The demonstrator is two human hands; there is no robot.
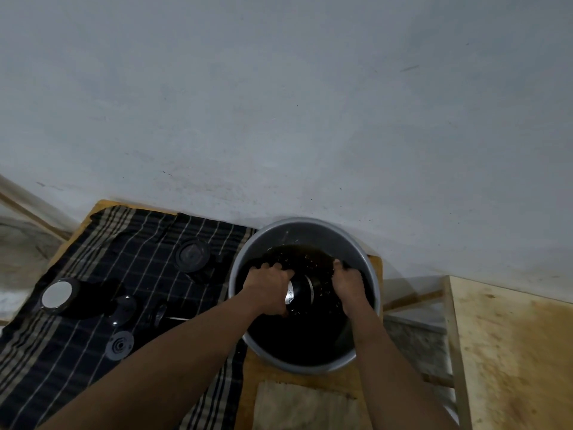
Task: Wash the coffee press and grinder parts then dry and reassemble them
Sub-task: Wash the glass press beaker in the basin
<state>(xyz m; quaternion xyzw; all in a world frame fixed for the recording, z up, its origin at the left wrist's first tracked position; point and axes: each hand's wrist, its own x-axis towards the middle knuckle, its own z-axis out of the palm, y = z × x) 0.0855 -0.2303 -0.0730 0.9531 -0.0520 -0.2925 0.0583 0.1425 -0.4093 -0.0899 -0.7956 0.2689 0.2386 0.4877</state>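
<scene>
Hands meet in the basin [362, 243] at lower centre: left hand [268, 285] grip grasping a dark cylinder [302, 291], right hand [348, 283] clenched on its far end.

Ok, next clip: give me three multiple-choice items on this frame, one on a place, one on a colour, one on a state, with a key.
1. Where does the metal basin stand relative to the striped cloth?
A. to its right
B. on top of it, centred
C. to its left

2. What colour is the water in the basin?
A. clear
B. dark brown
C. milky white

3. What is the left hand doing?
A. resting flat on the cloth
B. gripping a black cylindrical part over the water
C. hanging empty above the basin

Key: 1 A, the basin sits past the cloth's right edge. 2 B, the liquid looks coffee-dark. 3 B, its fingers wrap the part's end, while the right hand closes on something dark at the far end.
</scene>
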